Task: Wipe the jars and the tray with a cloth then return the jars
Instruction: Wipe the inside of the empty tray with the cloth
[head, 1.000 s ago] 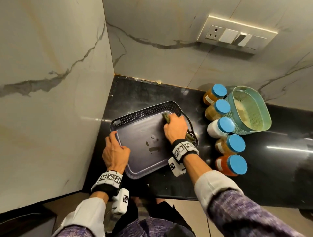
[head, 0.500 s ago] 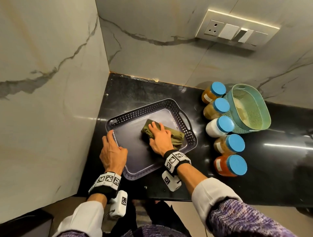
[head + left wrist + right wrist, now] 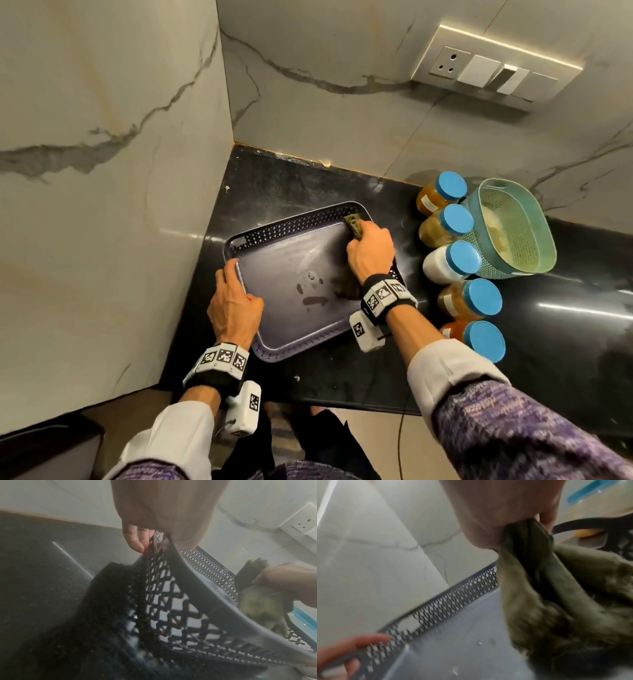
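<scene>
Gripping the cloth [image 3: 352,226], right hand [image 3: 371,251] presses it into the tray [image 3: 291,342] corner; left hand [image 3: 234,308] fingers clasp the tray's rim.

This is a home kitchen corner. A black polished stone surface [image 3: 565,342] meets marble-look wall tiles [image 3: 102,137], with a socket and switch plate [image 3: 496,73] on the back wall. Blue-lidded jars [image 3: 455,263] of food stand in a row beside a green plastic basket [image 3: 534,253].
</scene>
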{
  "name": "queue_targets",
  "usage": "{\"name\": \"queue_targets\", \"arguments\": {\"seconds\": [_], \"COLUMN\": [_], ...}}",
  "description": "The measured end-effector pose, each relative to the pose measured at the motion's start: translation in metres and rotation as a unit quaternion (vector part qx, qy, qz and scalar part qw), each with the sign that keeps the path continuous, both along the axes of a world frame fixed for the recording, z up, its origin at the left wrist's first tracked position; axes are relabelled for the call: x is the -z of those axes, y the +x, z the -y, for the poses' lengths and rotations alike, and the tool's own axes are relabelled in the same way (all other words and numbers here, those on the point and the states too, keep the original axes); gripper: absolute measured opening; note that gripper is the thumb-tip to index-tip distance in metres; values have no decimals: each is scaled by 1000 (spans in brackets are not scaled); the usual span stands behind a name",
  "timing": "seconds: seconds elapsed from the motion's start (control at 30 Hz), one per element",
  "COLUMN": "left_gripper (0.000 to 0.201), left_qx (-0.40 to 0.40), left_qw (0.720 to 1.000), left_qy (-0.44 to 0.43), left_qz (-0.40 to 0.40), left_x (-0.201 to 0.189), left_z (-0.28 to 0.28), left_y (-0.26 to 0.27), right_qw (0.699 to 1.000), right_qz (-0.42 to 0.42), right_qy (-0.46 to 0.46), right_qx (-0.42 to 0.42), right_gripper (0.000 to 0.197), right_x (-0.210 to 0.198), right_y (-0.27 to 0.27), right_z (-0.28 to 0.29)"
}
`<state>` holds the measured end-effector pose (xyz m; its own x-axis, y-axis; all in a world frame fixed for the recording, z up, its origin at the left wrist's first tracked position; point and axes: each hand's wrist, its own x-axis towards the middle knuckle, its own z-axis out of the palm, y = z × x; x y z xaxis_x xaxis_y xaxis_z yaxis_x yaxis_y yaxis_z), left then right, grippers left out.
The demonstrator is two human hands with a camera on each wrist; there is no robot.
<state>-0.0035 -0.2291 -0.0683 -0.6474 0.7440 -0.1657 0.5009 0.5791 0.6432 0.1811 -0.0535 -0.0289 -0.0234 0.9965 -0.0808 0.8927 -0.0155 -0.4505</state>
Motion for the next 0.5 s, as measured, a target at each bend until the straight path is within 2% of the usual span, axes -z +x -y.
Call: {"name": "queue_targets", "arguments": {"seconds": [0.07,0.17,0.23,0.33,0.5], "left_gripper": [74,73,72,68,65], "left_qx": [0,5,3,4,17], "left_qw": [1000,1000,1000,1000,1000], "left_qy": [5,13,17,21,26], "left_qz": [-2,-5,-5,-1,1], "left_x": [2,4,5,6,8], "left_z": [0,1,1,0,1], "left_y": [-2,-4,-6,-7,-10], "right_qw": [995,993,994,989,976], "right_qz": [51,39,25,14,30], "right_qy": [-62,-100,-100,-115,-143], "right_qx": [-65,-52,-46,-95,-160], "right_gripper": [32,34,42,59,67], "right_x": [19,34,38,41,49], "right_y": [-8,-19,-26,-35,-48], "right_z": [-4,-12,-17,-19,-9]}}
